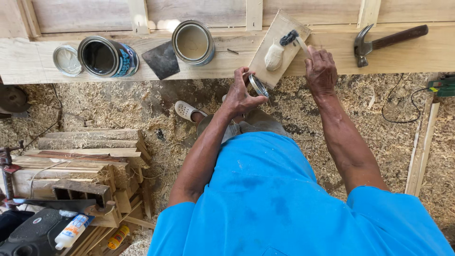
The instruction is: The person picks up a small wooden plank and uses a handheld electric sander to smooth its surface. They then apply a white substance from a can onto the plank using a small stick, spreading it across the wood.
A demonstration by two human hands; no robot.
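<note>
Head view: right hand (pixel 321 71) closing around pale-handled putty knife (pixel 295 39), blade lying up-left over cream filler lump (pixel 274 56) on tilted small plywood offcut (pixel 278 47). Left hand (pixel 241 97) gripping round metal lid (pixel 258 85), sitting just below board. Claw hammer (pixel 385 41) lying rightward.

A plank (pixel 227 57) is laid across the top of the view. Left to right on it are set a loose lid (pixel 67 60), an open can (pixel 107 57), a scraper (pixel 162 59), a second can (pixel 192 42), a small board (pixel 277 47) and, far right, a hammer (pixel 386 41). A lump of what's probably putty (pixel 274 56) sits on the board, with a brush (pixel 295 38) just behind it. Scrap wood (pixel 85 166) is stacked on the floor (pixel 388 137) lower left, below the plank.
</note>
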